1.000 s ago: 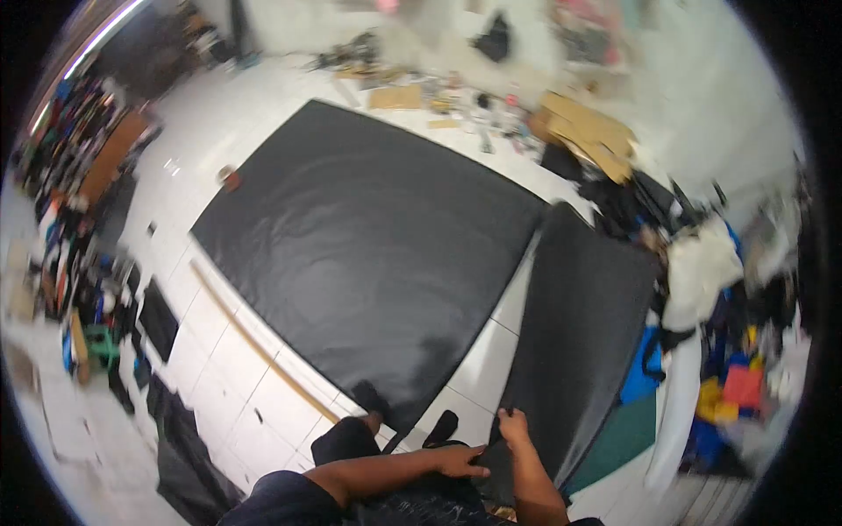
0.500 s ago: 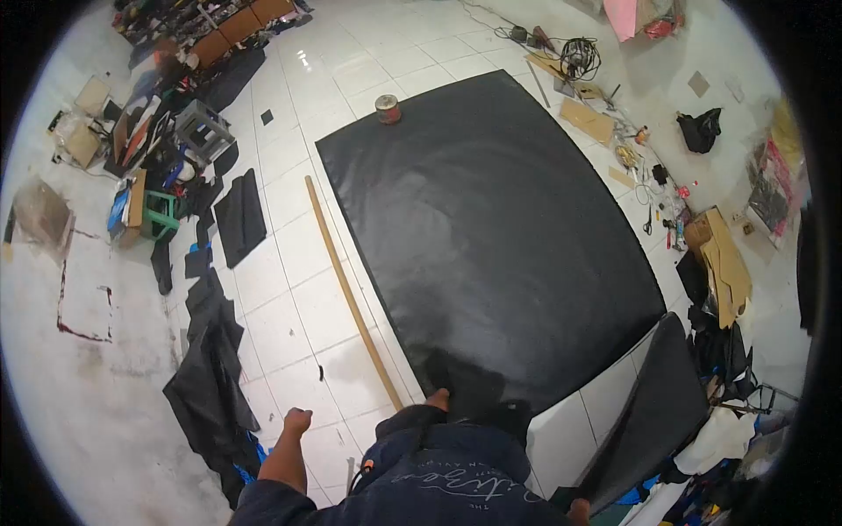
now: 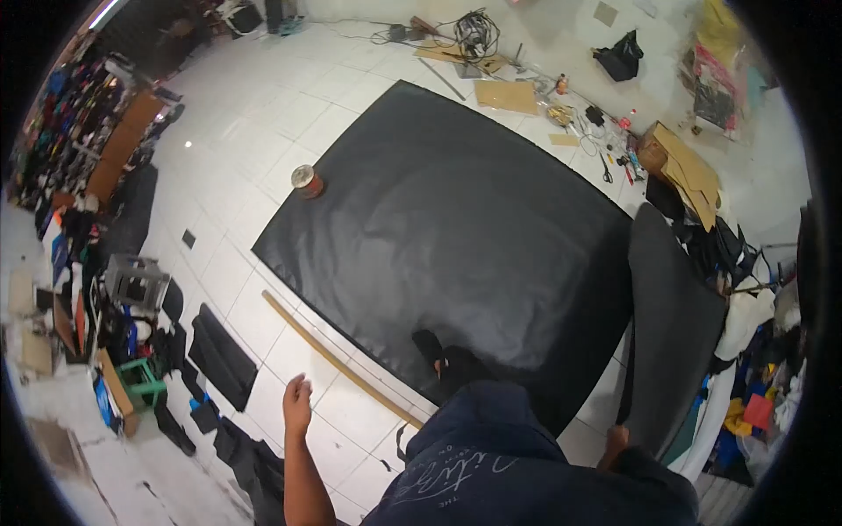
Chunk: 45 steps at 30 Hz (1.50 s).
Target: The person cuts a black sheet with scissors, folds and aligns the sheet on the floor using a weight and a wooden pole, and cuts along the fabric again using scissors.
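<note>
My right hand (image 3: 617, 438) grips the lower edge of a dark grey sheet (image 3: 671, 324), which hangs beside my right side, partly folded over. My left hand (image 3: 299, 399) is raised over the tiled floor with fingers loosely extended and nothing in them. In front of me a large black sheet (image 3: 456, 228), slightly wrinkled and shiny like synthetic leather, lies flat on the floor. One bare foot is on its near edge. Along its left side lies a long tan pole (image 3: 338, 358), nearest to my left hand. A round can (image 3: 306, 181) stands on the sheet's far left edge.
Black material scraps (image 3: 224, 358), a green stool (image 3: 140, 383) and a grey stool (image 3: 136, 280) line the left. Along the right wall lie cardboard (image 3: 688, 175), scissors (image 3: 606, 167), coiled cable (image 3: 475, 35) and heaped cloth (image 3: 763, 394). White floor tiles (image 3: 237, 140) surround the sheet.
My view has turned to the right, and the large sheet appears rotated. The grey sheet in my right hand has come up and forward, beside the black sheet. My left hand's fingers have loosened.
</note>
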Available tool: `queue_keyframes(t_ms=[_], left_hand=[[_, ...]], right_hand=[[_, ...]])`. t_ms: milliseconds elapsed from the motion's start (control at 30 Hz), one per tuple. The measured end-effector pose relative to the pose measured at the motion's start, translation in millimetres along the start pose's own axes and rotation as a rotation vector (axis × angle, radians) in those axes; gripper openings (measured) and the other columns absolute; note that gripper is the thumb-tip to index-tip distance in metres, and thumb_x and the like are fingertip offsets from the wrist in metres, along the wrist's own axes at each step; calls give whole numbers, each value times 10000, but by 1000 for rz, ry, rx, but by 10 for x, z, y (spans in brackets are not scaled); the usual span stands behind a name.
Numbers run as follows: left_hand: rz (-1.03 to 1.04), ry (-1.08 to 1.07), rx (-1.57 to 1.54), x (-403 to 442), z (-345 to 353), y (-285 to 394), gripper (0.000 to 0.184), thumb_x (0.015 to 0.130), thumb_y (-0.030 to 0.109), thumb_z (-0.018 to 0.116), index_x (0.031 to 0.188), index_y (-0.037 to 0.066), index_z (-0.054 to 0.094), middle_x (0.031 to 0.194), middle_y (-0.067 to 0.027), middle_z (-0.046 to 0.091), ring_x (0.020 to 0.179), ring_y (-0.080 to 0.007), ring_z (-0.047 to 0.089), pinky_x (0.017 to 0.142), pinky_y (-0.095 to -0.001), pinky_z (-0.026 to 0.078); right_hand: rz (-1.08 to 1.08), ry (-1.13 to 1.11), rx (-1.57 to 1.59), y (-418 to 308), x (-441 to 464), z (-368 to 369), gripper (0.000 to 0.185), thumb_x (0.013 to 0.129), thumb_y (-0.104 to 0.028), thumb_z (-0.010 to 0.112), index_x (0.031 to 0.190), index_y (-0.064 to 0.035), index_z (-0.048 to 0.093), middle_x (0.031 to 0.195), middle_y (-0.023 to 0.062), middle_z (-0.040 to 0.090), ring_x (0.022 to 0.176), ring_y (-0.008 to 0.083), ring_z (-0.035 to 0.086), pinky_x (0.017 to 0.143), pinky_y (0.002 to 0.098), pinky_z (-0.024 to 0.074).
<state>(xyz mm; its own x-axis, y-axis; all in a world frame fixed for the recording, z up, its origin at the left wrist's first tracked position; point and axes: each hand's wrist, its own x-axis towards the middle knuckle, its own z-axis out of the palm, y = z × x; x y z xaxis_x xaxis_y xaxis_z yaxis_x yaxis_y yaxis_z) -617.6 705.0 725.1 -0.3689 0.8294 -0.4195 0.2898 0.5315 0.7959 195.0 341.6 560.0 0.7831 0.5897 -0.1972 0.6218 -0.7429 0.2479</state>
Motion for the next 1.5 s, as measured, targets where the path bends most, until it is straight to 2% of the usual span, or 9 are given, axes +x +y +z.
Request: queue_keyframes(t_ms=[100, 233, 300, 367, 667, 767, 900, 1067, 1500], left_hand=[[-208, 36, 68, 202, -574, -449, 345, 955, 259, 544, 1150, -20, 605, 854, -45, 608, 739, -122, 547, 642, -267, 450], [-531, -53, 389, 245, -1424, -1783, 303, 890, 247, 528, 1047, 14, 640, 867, -114, 653, 761, -224, 605, 685, -347, 488], [-609, -148, 464, 429, -1581, -1614, 315, 893, 251, 527, 1052, 3, 637, 886, -131, 651, 789, -244, 603, 708, -356, 485], [-625, -221, 511, 883, -1761, -1458, 327, 897, 255, 526, 1057, -8, 635, 905, -147, 649, 817, -263, 601, 732, -366, 481], [-391, -265, 724, 4396, -3493, -348, 385, 912, 274, 520, 1078, -58, 623, 991, -222, 641, 943, -349, 592, 840, -409, 466], [86, -198, 1008, 6124, -4045, 322, 405, 917, 280, 518, 1085, -75, 619, 1020, -247, 639, 985, -378, 589, 876, -423, 460], [500, -106, 438, 8241, -3241, 2341, 382, 948, 196, 528, 1200, -91, 553, 1174, -240, 605, 1087, -337, 575, 958, -395, 437], [701, -357, 496, 9060, -2407, 4552, 401, 965, 215, 524, 1236, -81, 534, 1226, -216, 592, 1093, -283, 579, 950, -368, 443], [231, -816, 1150, 12169, -2640, 4030, 300, 957, 239, 508, 1084, -10, 618, 991, -137, 642, 885, -218, 599, 774, -360, 489]], right_hand=[[377, -538, 311, -1116, 195, -704, 305, 935, -216, 499, 1053, 7, 671, 1024, 152, 660, 882, 311, 649, 774, 390, 515], [-43, -396, -133, -2516, 371, -672, 307, 923, -205, 540, 1101, 16, 655, 1101, 192, 649, 998, 348, 638, 850, 430, 522], [378, -360, 219, -3544, 339, -1376, 222, 907, -173, 533, 958, -39, 703, 962, 120, 691, 847, 310, 666, 762, 387, 519], [334, -347, 270, -4206, 361, -1455, 247, 897, -180, 529, 995, -29, 699, 1049, 153, 688, 966, 340, 663, 825, 409, 527], [382, -430, 262, -7077, 43, -2657, 335, 904, -203, 495, 1116, 9, 645, 1261, 198, 586, 1152, 350, 582, 947, 434, 487], [266, -494, 219, -7722, -221, -2746, 372, 924, -244, 469, 1123, 28, 625, 1272, 205, 574, 1155, 353, 577, 952, 423, 483], [517, -515, 381, -9056, -417, -3399, 331, 898, -201, 524, 1159, -38, 645, 1232, 151, 623, 1137, 319, 604, 921, 439, 506], [528, -480, 442, -10218, -615, -3568, 347, 908, -226, 500, 1172, -26, 607, 1233, 170, 612, 1120, 335, 609, 919, 432, 505], [594, -342, 417, -12949, -835, -4085, 280, 923, -173, 415, 1123, -53, 570, 1038, 168, 675, 1000, 332, 652, 857, 464, 506]])
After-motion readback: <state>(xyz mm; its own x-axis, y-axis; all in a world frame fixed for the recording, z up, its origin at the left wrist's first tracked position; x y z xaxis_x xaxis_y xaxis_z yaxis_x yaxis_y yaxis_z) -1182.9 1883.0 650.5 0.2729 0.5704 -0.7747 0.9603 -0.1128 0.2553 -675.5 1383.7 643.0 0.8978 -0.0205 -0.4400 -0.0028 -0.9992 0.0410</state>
